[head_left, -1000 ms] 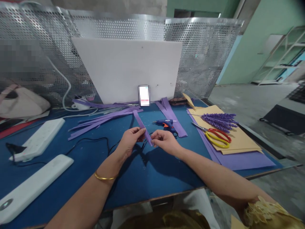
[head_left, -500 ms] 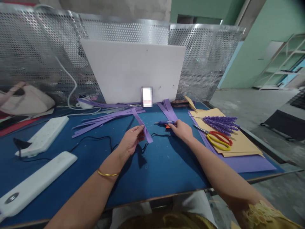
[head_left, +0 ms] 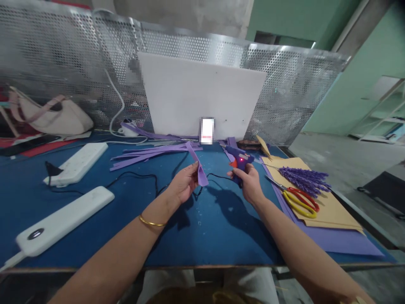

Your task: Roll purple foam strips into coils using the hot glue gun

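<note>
Above the blue table, my left hand (head_left: 186, 181) pinches a purple strip (head_left: 203, 178), its lower end curled into a loop near the fingers. My right hand (head_left: 249, 181) grips a blue glue gun (head_left: 242, 159) by its handle. The gun has an orange trigger and a lit red light, and its nozzle points up and to the left. Several more purple strips (head_left: 148, 153) lie fanned out on the table beyond my left hand. Other purple strips (head_left: 232, 145) lie behind the glue gun, partly hidden by it.
Red-and-yellow-handled scissors (head_left: 300, 202) and purple lavender sprigs (head_left: 305, 179) rest on tan sheets (head_left: 335, 213) at the right. A white power strip (head_left: 80, 162) and a long white device (head_left: 68, 219) lie left. A phone (head_left: 207, 130) leans against a white board (head_left: 202, 93). A black cord (head_left: 133, 173) crosses the table.
My right hand has lifted the glue gun off the table and turned it nozzle-up. The strip in my left hand now curls into a loop. The view has shifted slightly left.
</note>
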{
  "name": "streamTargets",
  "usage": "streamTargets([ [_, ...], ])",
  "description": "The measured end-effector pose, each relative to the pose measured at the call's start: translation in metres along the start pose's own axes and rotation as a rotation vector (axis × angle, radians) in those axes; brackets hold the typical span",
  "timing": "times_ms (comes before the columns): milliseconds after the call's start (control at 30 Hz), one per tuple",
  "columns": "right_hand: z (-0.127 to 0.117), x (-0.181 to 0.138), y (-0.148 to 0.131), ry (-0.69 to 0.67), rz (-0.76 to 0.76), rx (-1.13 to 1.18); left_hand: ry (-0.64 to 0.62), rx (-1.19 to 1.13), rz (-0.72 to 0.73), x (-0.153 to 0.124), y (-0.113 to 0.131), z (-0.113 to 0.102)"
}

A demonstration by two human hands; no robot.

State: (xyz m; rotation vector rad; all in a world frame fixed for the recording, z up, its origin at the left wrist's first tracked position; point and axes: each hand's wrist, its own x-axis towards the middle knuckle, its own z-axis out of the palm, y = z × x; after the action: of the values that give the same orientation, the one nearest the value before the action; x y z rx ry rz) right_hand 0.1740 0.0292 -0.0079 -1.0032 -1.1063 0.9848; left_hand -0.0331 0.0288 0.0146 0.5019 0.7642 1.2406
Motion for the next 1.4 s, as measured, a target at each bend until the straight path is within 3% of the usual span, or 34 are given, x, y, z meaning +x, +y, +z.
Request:
streamTargets([
  [67,0.008,-0.011,-0.006,-0.155,0.140,0.154,-0.009,-0.012,-0.017,-0.003,0.001,0.003],
  [133,0.013,-0.020,-0.008,-0.199,0.209,0.209,-0.020,-0.006,-0.031,-0.005,0.001,0.004],
  [367,0.020,-0.032,-0.008,-0.112,0.111,0.256,-0.175,0.033,-0.064,-0.007,-0.007,0.000],
  [567,0.020,-0.038,-0.005,-0.176,0.098,0.005,-0.181,0.051,-0.028,-0.008,-0.012,0.000],
  [800,0.019,-0.052,-0.013,-0.220,-0.193,-0.316,-0.151,0.178,0.095,-0.006,-0.011,-0.005],
  [1000,0.015,-0.060,-0.008,-0.264,-0.353,-0.518,-0.107,0.161,0.186,-0.004,-0.007,-0.005],
  [1400,0.017,-0.061,-0.016,-0.308,-0.440,-0.580,-0.109,0.126,0.152,-0.004,-0.006,-0.005],
])
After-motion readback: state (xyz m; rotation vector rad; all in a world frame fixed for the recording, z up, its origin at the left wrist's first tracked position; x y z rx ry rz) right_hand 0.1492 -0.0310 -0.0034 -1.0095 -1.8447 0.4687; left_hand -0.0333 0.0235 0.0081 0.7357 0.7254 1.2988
